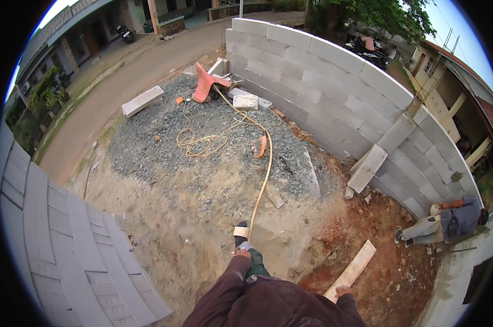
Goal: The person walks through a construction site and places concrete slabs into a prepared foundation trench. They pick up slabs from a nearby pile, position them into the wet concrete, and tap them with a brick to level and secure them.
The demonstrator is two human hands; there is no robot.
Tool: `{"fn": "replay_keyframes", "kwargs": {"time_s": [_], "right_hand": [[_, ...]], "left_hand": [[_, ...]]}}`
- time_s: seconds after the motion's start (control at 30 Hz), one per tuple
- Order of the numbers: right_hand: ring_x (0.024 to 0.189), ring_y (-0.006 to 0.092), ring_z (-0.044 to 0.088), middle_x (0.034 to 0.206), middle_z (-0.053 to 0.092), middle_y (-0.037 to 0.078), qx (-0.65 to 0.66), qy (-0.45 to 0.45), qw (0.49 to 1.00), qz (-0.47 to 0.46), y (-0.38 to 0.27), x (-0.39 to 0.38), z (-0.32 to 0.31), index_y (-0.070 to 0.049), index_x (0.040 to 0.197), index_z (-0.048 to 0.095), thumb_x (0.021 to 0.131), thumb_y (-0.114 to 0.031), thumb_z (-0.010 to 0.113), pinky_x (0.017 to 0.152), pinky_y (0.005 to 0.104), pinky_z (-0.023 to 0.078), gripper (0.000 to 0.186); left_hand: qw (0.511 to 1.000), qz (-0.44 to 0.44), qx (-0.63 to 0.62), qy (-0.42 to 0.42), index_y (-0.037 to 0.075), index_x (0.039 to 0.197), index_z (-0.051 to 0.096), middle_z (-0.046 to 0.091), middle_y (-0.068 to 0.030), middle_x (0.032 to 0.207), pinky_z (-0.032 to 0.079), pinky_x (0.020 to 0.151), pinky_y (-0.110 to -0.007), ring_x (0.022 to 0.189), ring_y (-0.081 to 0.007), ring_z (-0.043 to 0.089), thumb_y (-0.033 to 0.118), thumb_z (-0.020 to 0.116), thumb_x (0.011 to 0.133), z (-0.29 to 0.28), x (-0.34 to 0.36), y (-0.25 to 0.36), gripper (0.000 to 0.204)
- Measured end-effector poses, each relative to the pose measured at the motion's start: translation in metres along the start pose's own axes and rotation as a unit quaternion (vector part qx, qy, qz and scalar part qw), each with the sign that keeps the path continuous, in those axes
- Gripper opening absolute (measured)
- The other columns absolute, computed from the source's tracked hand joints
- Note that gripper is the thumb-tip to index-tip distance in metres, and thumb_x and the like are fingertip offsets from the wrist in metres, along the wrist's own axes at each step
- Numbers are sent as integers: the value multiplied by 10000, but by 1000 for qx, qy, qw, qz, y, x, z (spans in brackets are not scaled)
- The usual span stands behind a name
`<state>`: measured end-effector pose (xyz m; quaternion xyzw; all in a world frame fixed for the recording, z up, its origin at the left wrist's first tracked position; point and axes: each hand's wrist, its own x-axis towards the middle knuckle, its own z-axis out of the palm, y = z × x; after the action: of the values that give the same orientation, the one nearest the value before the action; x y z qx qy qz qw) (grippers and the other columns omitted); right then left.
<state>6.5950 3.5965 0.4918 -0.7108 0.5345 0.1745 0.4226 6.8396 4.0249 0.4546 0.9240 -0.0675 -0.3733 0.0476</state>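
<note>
My left hand (241, 252) is low in front of me, beside my dark green trouser leg and above my sandalled foot (241, 231). Its fingers look curled next to a small grey item (247, 246), too small to name. A long pale wooden board (357, 266) slants up and away on my right. My right hand (343, 291) is closed on its near edge, and my sleeve hides the board's lower end. Near my foot, a yellowish hose (262, 191) runs up toward the gravel.
Grey gravel (165, 125) spreads ahead, with a loose block (143, 101), a red-orange sheet (204, 84) and coiled hose on it. A grey block wall (323, 76) curves along the right, with a leaning board (368, 168). Another person (448, 220) bends beside it. Block walling (67, 234) stands left.
</note>
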Motion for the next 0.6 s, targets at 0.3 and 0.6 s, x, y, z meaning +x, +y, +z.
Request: {"fn": "replay_keyframes", "kwargs": {"time_s": [0.3,0.6], "right_hand": [[559,209,577,736,595,113,45,-22,998,38,35,12,12,43,859,575,707,-122,599,482,329,495,226],[531,203,568,684,578,109,16,10,1000,-24,36,42,6,59,817,583,709,-53,588,435,306,505,156]], "left_hand": [[988,1,-157,-1,89,1036,555,440,-153,1182,368,905,-408,1105,-302,443,320,676,668,-31,-37,-34,451],[996,53,68,-19,128,1078,557,437,-92,1204,311,957,-418,1142,-252,420,209,452,802,-31,-26,11,306]]}}
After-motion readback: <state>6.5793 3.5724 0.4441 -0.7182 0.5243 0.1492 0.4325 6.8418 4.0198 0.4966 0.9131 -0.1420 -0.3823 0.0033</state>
